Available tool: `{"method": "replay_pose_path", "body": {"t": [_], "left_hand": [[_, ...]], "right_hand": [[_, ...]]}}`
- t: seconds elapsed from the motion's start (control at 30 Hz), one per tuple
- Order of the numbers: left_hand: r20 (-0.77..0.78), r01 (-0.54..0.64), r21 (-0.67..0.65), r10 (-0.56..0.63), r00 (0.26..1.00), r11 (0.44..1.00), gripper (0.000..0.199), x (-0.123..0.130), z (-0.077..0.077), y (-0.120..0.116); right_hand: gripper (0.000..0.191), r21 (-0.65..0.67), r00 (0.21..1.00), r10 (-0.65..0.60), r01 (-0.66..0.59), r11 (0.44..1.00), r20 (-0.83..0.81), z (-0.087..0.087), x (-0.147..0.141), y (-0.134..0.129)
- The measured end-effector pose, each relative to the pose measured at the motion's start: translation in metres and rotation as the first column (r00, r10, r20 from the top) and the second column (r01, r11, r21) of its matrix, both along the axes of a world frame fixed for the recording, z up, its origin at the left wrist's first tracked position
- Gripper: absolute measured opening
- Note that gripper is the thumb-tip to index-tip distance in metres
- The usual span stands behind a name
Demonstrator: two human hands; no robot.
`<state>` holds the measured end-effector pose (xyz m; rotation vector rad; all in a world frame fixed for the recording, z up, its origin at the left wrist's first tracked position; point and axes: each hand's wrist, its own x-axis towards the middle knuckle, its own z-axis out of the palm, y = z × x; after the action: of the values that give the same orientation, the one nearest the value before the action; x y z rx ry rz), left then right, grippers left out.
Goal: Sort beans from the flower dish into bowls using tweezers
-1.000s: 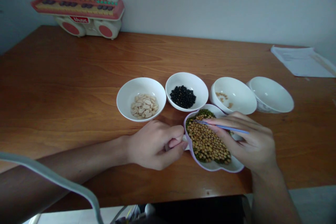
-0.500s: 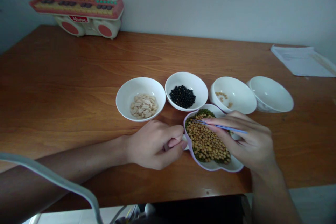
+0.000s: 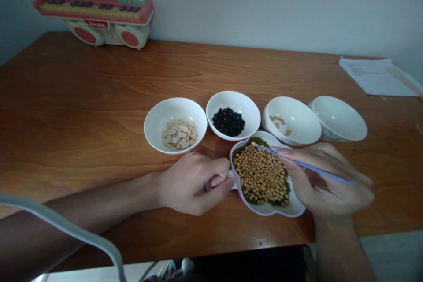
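My left hand is closed around the short handle of a lilac-rimmed, scalloped white dish. Inside it lie yellow-tan beans, probably soybeans, with small green beans showing around them. Pinched in my right hand is a pair of blue tweezers. Their tips are over the far left part of the dish, with a small yellow bean at the end. Just behind the dish, a white bowl holds a few tan pieces.
White bowls of pale split nuts and black beans stand to the left. Another white bowl is at far right. A toy keyboard and paper sheets lie farther back. A grey cable crosses lower left.
My right hand has moved right and the tweezers have swung up and slid right, their tips lifting toward the dish's back edge with a yellow bean now visible. My left hand stays on the handle.
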<state>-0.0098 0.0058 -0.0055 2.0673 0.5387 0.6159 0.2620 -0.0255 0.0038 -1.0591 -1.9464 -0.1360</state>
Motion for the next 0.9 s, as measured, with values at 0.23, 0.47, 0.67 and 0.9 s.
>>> {"method": "replay_pose_path", "body": {"t": [0.23, 0.47, 0.67, 0.9], "left_hand": [[0.003, 0.01, -0.01, -0.01, 1.0, 1.0, 0.031, 0.0, 0.002, -0.001], [-0.034, -0.008, 0.026, 0.009, 0.999, 1.0, 0.03, 0.0, 0.004, -0.001], [-0.019, -0.002, 0.015, 0.002, 1.0, 1.0, 0.03, 0.0, 0.003, 0.0], [0.012, 0.007, 0.011, -0.007, 1.0, 1.0, 0.03, 0.001, 0.001, 0.0]], "right_hand": [[0.034, 0.196, 0.925, -0.359, 0.377, 0.905, -0.121, -0.005, 0.007, 0.0], [0.02, 0.08, 0.851, -0.498, 0.515, 0.854, -0.165, -0.006, 0.003, 0.002], [0.029, 0.007, 0.98, -0.133, 0.136, 0.991, -0.149, -0.001, -0.003, 0.002], [0.033, -0.247, 0.979, 0.205, -0.203, 0.948, -0.016, 0.008, -0.006, 0.007]]}}
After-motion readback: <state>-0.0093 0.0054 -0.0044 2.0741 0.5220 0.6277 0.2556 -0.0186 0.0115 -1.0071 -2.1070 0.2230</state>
